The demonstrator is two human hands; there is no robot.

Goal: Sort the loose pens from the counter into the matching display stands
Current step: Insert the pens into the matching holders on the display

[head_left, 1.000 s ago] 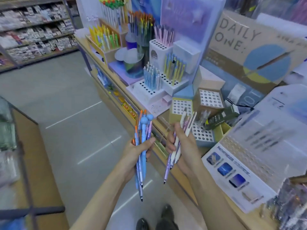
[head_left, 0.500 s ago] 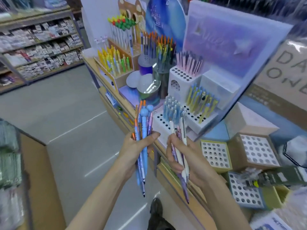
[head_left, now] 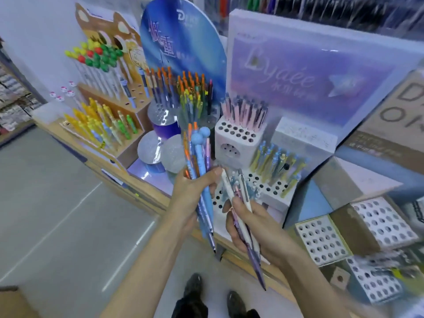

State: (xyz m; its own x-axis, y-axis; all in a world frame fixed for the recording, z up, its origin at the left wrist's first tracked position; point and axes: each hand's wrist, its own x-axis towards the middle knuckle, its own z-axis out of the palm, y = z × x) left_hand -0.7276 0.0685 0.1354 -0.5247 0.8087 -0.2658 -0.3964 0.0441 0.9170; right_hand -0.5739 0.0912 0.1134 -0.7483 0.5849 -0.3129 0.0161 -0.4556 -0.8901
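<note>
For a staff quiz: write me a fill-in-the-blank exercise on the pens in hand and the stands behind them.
The left hand grips a pen bunch topped by a round ____ ball.
The cube stand holds ____ pens.
The right hand grips a white pen and a ____ one whose tip hangs lowest.
The yellow-edged stand holds ____ pens.
Missing words: blue; pink; purple; no.
</note>
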